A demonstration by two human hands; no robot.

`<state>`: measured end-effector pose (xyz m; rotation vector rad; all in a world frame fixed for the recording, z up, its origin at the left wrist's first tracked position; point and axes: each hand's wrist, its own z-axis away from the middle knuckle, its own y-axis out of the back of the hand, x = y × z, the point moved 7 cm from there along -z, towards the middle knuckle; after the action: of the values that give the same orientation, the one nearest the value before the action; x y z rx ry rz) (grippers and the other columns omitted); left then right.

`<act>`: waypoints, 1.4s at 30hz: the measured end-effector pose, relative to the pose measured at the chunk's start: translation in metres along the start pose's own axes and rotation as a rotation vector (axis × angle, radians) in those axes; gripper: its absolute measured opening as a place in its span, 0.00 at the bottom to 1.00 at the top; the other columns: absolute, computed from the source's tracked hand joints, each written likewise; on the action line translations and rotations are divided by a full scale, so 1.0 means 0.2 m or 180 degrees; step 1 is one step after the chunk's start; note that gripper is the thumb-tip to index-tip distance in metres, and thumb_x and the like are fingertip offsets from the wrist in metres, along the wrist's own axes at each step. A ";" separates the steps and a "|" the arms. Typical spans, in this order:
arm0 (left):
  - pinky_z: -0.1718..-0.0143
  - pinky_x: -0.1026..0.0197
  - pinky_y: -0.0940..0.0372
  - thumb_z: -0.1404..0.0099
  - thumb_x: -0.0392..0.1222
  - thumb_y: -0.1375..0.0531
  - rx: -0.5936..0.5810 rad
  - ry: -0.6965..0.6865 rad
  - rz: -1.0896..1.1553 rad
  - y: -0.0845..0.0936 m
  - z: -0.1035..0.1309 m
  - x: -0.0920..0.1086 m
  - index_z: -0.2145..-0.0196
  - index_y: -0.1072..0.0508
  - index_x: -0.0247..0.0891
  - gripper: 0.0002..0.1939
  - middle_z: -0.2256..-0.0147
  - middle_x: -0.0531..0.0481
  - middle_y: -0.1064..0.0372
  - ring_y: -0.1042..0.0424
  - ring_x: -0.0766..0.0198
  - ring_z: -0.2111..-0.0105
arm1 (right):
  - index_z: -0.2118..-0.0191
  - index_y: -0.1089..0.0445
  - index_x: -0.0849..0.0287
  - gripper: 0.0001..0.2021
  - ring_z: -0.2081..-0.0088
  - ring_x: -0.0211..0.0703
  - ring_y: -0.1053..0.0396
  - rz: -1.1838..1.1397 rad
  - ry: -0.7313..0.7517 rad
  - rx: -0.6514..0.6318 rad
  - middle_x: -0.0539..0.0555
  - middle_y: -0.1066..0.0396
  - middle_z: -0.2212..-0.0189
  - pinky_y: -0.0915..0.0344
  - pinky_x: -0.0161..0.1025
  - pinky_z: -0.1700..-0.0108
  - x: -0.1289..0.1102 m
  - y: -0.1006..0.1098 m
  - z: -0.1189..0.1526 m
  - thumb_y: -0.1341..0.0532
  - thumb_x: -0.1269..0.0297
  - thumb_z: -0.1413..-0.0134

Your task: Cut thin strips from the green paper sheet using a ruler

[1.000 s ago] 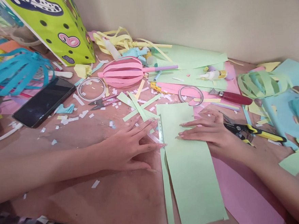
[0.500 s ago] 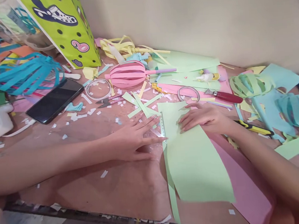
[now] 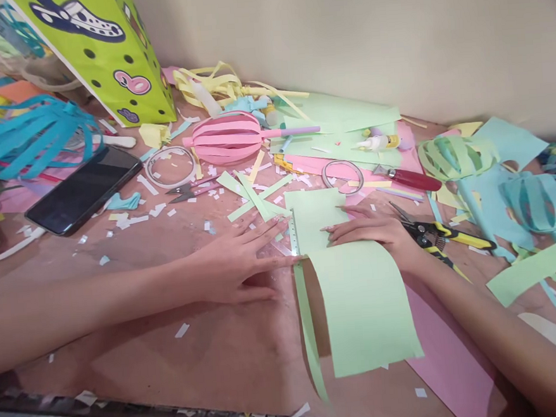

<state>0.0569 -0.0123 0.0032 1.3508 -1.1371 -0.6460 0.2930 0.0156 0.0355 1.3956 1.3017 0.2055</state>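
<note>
A light green sheet (image 3: 368,304) lies on the table, its near part lifted and curved. Along its left side are a clear ruler (image 3: 294,233) and a narrow green strip (image 3: 310,339) separated from the sheet over its near part. My left hand (image 3: 243,262) rests flat with spread fingers, its fingertips on the ruler's edge. My right hand (image 3: 372,230) is on the sheet's right side, fingers closed on the paper. Under my right forearm lies a pink sheet (image 3: 450,355). Crossed green strips (image 3: 255,194) sit beyond my left fingers.
Black-and-yellow pliers (image 3: 435,235) and a red-handled cutter (image 3: 412,178) lie at the right. Farther back are a pink paper lantern (image 3: 228,137), tape rings and glue. A phone (image 3: 84,190) and green bag (image 3: 106,62) stand out at the left. Paper scraps are scattered about.
The green sheet's near part has been raised and curled, widening the gap from the narrow strip. My right hand has moved slightly nearer, uncovering the pliers. The view has shifted a little.
</note>
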 end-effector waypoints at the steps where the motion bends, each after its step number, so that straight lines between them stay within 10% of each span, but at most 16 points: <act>1: 0.29 0.24 0.50 0.25 0.57 0.38 -0.0008 -0.0006 0.0004 0.00 0.00 0.00 0.30 0.31 0.47 0.30 0.25 0.25 0.50 0.43 0.31 0.27 | 0.55 0.22 0.53 0.06 0.51 0.50 0.16 -0.0190 -0.0123 0.0020 0.55 0.14 0.58 0.30 0.52 0.36 0.02 0.00 0.00 0.36 0.61 0.29; 15: 0.31 0.26 0.47 0.24 0.56 0.40 -0.0031 -0.0028 0.0028 0.02 0.00 0.01 0.42 0.25 0.40 0.21 0.27 0.23 0.47 0.41 0.32 0.28 | 0.49 0.19 0.49 0.11 0.45 0.51 0.18 -0.0754 -0.0650 -0.0032 0.53 0.16 0.50 0.35 0.54 0.29 0.17 -0.04 0.08 0.35 0.54 0.31; 30: 0.26 0.24 0.58 0.23 0.52 0.39 0.0084 0.0080 0.0133 0.00 0.03 0.05 0.33 0.29 0.51 0.24 0.23 0.35 0.55 0.46 0.35 0.25 | 0.38 0.24 0.50 0.16 0.32 0.53 0.31 -0.0296 0.0004 -0.0185 0.58 0.19 0.43 0.44 0.60 0.24 -0.13 -0.04 0.16 0.39 0.62 0.26; 42: 0.25 0.36 0.52 0.22 0.51 0.40 -0.0060 -0.0280 0.0279 0.03 -0.03 0.00 0.26 0.36 0.54 0.29 0.21 0.38 0.60 0.48 0.40 0.24 | 0.36 0.25 0.48 0.18 0.32 0.52 0.31 -0.0640 -0.0022 -0.0227 0.57 0.19 0.43 0.45 0.59 0.23 -0.06 -0.02 0.16 0.41 0.62 0.26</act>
<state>0.0615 -0.0093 0.0097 1.2597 -1.2508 -0.6559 0.3092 -0.0137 0.0290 1.1956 1.4058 0.1095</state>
